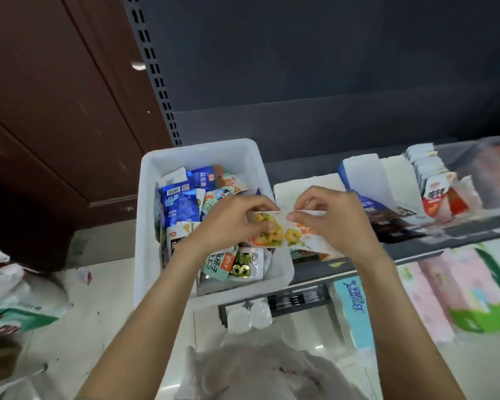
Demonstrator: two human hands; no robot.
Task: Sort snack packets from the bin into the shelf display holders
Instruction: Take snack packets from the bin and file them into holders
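At centre frame, left hand point(231, 219) and right hand point(326, 217) each pinching one white snack packet printed with yellow rings point(280, 230), held over right rim of white plastic bin point(144, 226), packets inside, white cardboard display holders point(387, 180) at two o'clock.

Bare dark grey shelf surface point(297, 171) lies open at twelve o'clock between the white rectangular plastic bin point(167, 249) at nine o'clock and white cardboard display holders point(387, 183) at three o'clock.
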